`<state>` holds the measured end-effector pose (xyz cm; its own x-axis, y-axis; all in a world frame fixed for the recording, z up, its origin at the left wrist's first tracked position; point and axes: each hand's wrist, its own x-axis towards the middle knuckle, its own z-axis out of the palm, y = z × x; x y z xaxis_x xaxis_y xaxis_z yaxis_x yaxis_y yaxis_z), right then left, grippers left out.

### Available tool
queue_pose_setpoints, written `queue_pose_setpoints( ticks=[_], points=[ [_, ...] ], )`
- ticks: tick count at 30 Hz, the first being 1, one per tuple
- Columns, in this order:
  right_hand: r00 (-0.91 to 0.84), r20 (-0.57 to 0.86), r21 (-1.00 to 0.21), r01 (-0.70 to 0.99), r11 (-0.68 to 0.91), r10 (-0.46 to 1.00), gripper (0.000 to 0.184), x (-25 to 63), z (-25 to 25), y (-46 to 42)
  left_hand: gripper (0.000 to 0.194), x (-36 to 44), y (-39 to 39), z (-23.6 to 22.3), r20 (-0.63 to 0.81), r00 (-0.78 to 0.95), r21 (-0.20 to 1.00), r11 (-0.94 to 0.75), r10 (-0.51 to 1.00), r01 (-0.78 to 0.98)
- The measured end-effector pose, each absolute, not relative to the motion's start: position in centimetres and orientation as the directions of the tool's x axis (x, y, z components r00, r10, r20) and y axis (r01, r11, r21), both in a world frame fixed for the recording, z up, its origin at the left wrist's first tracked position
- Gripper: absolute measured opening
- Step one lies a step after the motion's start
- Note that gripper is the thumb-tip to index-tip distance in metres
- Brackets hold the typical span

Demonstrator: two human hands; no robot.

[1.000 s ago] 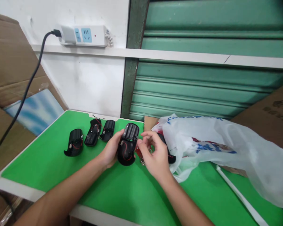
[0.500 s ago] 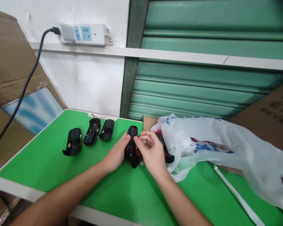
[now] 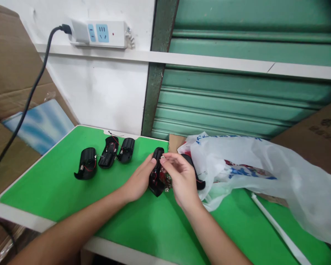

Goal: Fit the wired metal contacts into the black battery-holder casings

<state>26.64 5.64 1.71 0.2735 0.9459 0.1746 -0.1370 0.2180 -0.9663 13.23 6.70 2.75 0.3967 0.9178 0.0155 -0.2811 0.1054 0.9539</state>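
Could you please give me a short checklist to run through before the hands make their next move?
1. Left hand has a grip on the black case: ok, the thumb lies along it.
2. Something held in the right hand: cannot tell; thumb and forefinger come together beside the case, but the detail is too small.
3. Inside of the held case fully in view: not ok, it is turned on edge.
4. Three other cases away from the hands: ok, they lie on the green table to the left.
5. Plastic bag not touching the right wrist: cannot tell, its edge is very close.
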Motion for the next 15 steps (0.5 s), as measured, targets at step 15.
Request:
queue_pose_setpoints(
  ticks=[15],
  points=[
    [0.129,0.363,-0.93,0.109,0.35,0.923,0.015,26.4,1.5,4.8,0.045,12.3,7.9,2.1,-0.205,0.341,0.825,0.349,0.917,-0.443]
  ],
)
